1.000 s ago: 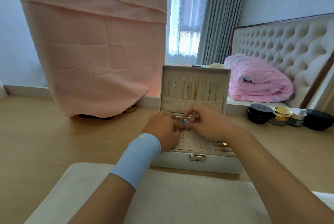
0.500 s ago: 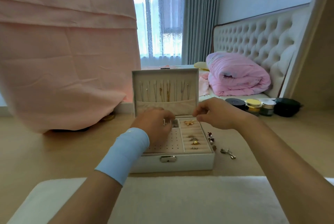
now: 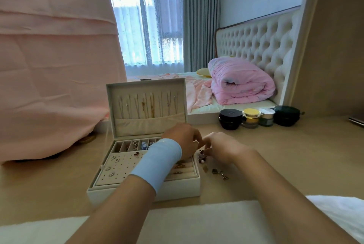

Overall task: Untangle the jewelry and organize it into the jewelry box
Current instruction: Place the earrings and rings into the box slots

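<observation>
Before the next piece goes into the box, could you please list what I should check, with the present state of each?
1. Jewelry box open, lid upright: ok.
2. Left hand and right hand both at the tangled cluster beside the box: ok.
3. Firm hold on the cluster: cannot tell, the fingers hide it.
4. Cluster untangled: cannot tell.
5. Earring panel has free holes: ok.
6. Loose pieces off the table: not ok, several lie to the right of the box.
</observation>
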`<state>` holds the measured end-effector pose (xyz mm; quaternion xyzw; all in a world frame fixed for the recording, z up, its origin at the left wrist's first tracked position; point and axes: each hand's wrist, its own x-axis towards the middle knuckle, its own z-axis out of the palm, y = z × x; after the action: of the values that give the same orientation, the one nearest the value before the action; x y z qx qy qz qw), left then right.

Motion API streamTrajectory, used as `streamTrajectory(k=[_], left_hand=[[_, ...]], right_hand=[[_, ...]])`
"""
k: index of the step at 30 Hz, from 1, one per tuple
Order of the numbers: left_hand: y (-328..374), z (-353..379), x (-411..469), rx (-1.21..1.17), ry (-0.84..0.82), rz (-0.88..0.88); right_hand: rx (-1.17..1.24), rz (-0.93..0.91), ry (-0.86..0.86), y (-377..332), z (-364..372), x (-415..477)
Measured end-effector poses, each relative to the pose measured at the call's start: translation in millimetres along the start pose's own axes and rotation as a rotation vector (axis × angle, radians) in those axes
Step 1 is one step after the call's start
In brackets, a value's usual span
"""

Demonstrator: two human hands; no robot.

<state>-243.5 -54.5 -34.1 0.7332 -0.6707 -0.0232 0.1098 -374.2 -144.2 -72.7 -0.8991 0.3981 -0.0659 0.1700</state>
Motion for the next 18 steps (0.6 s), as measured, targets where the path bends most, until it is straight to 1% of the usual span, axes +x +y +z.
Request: streamTrajectory(k=[3,5,9,12,15,18], left_hand=[[-2.5,6.4,4.0,0.019,0.001,-0.004],[-3.7,7.4,5.5,0.021,0.001,-0.002],[-3.2,5.1,5.1,-0.012,0.02,0.001],[-3.9,2.2,2.0,-0.133,0.054,-0.005],[-6.8,0.2,0.1,-0.22,0.13,-0.026],[-10.7,0.4,-1.7,-0.247,0.182,-0.046]], right_hand=[[-0.001,-0.01,0.053,3.8,2.0,0.9],[0.056,-0.004,0.08,6.0,1.1,0.3],[0.38,-0.017,0.084,11.0,-6.0,1.3],[0.602,-0.035,0.094,10.0,-17.6,-3.9],[0.752,-0.01,0.045,6.4,-23.1,-11.4],[0.839,0.029,-0.014,5.3,-20.5,-10.9]])
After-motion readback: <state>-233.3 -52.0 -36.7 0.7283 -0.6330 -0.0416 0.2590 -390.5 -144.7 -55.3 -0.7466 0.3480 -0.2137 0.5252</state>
